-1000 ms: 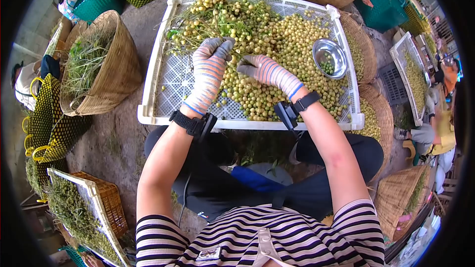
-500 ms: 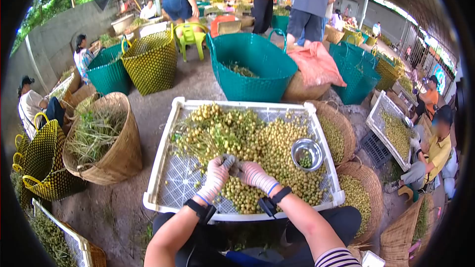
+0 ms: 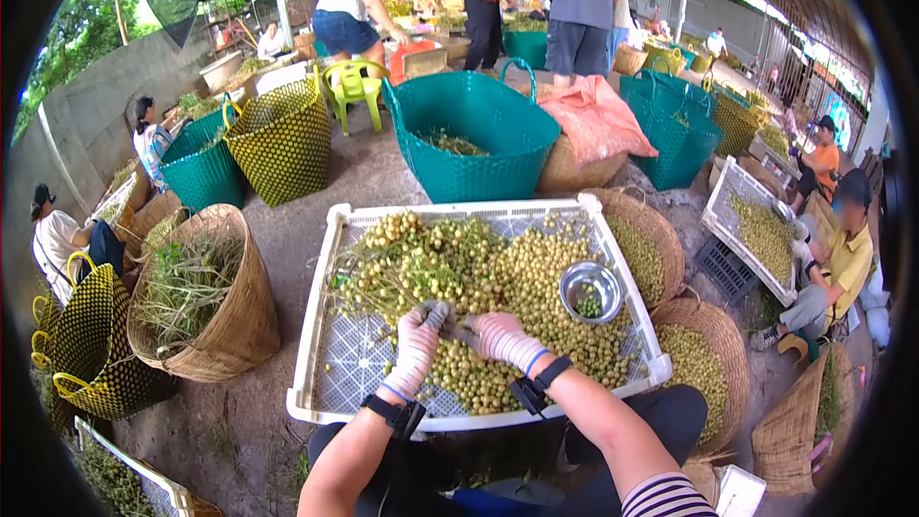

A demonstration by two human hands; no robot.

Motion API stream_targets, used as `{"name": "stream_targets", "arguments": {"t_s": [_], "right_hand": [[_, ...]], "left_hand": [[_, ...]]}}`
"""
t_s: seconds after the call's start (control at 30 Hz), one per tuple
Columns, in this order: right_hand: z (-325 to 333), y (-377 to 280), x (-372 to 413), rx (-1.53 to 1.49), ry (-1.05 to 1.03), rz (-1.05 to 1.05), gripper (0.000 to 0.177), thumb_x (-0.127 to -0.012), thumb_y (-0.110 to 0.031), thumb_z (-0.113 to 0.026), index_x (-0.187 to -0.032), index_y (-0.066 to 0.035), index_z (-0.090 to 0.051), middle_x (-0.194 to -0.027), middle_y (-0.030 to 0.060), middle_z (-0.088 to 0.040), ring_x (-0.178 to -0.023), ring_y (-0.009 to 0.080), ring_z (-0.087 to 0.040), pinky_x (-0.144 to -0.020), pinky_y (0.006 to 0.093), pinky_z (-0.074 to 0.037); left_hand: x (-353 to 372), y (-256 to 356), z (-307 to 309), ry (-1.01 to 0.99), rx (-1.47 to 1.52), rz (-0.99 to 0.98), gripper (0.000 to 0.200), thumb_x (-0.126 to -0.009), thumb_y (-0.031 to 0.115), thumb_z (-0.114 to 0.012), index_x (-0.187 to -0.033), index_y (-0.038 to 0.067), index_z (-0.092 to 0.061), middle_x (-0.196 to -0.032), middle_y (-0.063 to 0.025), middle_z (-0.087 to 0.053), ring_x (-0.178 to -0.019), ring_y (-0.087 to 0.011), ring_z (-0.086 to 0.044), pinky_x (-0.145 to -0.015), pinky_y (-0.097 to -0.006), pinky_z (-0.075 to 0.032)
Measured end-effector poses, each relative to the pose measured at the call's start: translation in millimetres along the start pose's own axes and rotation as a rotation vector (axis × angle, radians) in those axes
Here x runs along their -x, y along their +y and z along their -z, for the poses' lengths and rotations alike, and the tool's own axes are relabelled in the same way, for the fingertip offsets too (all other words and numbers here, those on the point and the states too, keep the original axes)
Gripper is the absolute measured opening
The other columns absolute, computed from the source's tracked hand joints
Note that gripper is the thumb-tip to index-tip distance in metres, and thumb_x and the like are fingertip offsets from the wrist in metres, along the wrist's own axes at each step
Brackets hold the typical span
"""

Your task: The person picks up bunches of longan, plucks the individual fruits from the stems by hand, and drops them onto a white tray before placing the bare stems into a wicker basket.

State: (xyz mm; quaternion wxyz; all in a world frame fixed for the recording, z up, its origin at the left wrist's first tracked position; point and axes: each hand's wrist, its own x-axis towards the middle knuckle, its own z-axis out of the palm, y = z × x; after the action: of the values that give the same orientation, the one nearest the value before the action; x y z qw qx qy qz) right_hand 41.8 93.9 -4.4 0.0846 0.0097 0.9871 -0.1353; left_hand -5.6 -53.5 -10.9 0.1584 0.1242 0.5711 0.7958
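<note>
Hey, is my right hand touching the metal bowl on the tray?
Apart. The head view shows a strip of yellow fruit between the right hand and the metal bowl.

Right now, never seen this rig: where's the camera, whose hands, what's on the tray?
No machine: a person wears one fisheye camera on the head, looking forward and down. The left hand and right hand, both gloved, meet over a white perforated plastic tray heaped with small round yellow-green fruits on stems. A round steel bowl sits among them. A woven basket of green stems stands left of the tray. Both hands touch the stemmed fruit; whether either grip is shut is too small to tell.
</note>
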Motion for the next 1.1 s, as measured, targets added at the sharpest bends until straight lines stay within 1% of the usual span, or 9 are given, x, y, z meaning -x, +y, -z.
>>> {"name": "stream_targets", "arguments": {"t_s": [0.17,0.33,0.4,0.53,0.67,0.73,0.8,0.9,1.1], "right_hand": [[-28.3,34.1,-3.7,-0.139,0.300,0.291,0.028,-0.082,-0.030,-0.052,-0.103,-0.013,-0.060,-0.095,0.0131,-0.062,-0.085,0.0335,-0.059,-0.074,0.0423,-0.048],[17.2,23.7,5.9,0.091,-0.033,0.076,0.041,-0.077,-0.033,-0.060,-0.113,-0.014,-0.056,-0.106,0.0163,-0.059,-0.100,0.0325,-0.055,-0.084,0.0406,-0.045],[9.2,30.3,0.2,0.180,0.299,0.213,0.057,-0.071,-0.035,-0.069,-0.120,-0.012,-0.051,-0.116,0.0174,-0.054,-0.110,0.0308,-0.051,-0.091,0.0383,-0.041],[11.7,22.3,-34.4,-0.716,-0.005,0.559,0.063,-0.066,-0.036,-0.076,-0.115,-0.003,-0.052,-0.110,0.0159,-0.058,-0.099,0.0260,-0.056,-0.089,0.0335,-0.042],[12.0,-4.2,-28.9,-0.443,-0.369,0.131,0.052,-0.074,-0.040,-0.068,-0.110,-0.004,-0.056,-0.098,0.0162,-0.063,-0.088,0.0211,-0.057,-0.082,0.0327,-0.043],[-31.6,19.4,-41.8,-0.651,-0.090,0.347,0.029,-0.084,-0.030,-0.060,-0.100,-0.006,-0.063,-0.087,0.0124,-0.065,-0.081,0.0167,-0.060,-0.073,0.0305,-0.046],[-22.0,15.8,-32.1,-0.607,-0.053,0.356,0.037,-0.084,-0.037,-0.058,-0.101,-0.005,-0.062,-0.087,0.0155,-0.065,-0.080,0.0216,-0.062,-0.074,0.0324,-0.046],[-1.8,3.4,-21.2,-0.145,-0.145,-0.021,0.041,-0.085,-0.039,-0.054,-0.102,-0.002,-0.060,-0.091,0.0200,-0.062,-0.085,0.0354,-0.058,-0.074,0.0389,-0.047],[-22.7,29.6,-17.2,-0.068,0.145,0.162,0.033,-0.084,-0.033,-0.054,-0.103,-0.007,-0.060,-0.101,0.0157,-0.060,-0.094,0.0328,-0.057,-0.082,0.0401,-0.045]], "left_hand": [[-6.4,15.4,15.0,0.011,-0.086,-0.067,0.021,-0.087,0.022,-0.057,-0.084,0.001,-0.062,-0.068,-0.0050,-0.062,-0.055,-0.0140,-0.057,-0.051,-0.0266,-0.046],[-3.4,17.8,14.2,-0.004,0.030,0.038,0.022,-0.087,0.023,-0.058,-0.092,0.002,-0.061,-0.075,-0.0059,-0.063,-0.060,-0.0162,-0.061,-0.055,-0.0279,-0.049],[-3.9,23.4,13.8,-0.020,0.070,0.048,0.022,-0.087,0.023,-0.057,-0.092,0.002,-0.061,-0.076,-0.0068,-0.064,-0.061,-0.0173,-0.062,-0.055,-0.0277,-0.050],[-5.2,25.9,10.1,-0.086,0.124,0.062,0.019,-0.087,0.019,-0.056,-0.088,0.000,-0.060,-0.073,-0.0075,-0.063,-0.055,-0.0164,-0.060,-0.048,-0.0266,-0.049],[-8.3,36.4,19.5,-0.131,0.088,-0.004,0.020,-0.088,0.019,-0.055,-0.089,0.000,-0.061,-0.074,-0.0080,-0.064,-0.057,-0.0167,-0.061,-0.051,-0.0268,-0.050],[-9.2,39.7,28.9,-0.077,0.062,0.003,0.019,-0.088,0.019,-0.056,-0.089,0.000,-0.061,-0.074,-0.0084,-0.064,-0.058,-0.0174,-0.061,-0.052,-0.0276,-0.050],[-9.5,35.2,34.5,-0.075,0.048,0.016,0.023,-0.087,0.022,-0.058,-0.090,0.000,-0.061,-0.078,-0.0078,-0.063,-0.063,-0.0181,-0.062,-0.059,-0.0288,-0.051],[-8.4,27.4,27.2,-0.056,0.058,0.031,0.022,-0.086,0.021,-0.058,-0.091,0.000,-0.062,-0.077,-0.0091,-0.065,-0.062,-0.0195,-0.063,-0.057,-0.0295,-0.052],[-8.2,24.1,19.4,-0.064,0.071,0.031,0.020,-0.087,0.019,-0.057,-0.091,-0.001,-0.060,-0.076,-0.0090,-0.064,-0.061,-0.0187,-0.063,-0.054,-0.0283,-0.052]]}}
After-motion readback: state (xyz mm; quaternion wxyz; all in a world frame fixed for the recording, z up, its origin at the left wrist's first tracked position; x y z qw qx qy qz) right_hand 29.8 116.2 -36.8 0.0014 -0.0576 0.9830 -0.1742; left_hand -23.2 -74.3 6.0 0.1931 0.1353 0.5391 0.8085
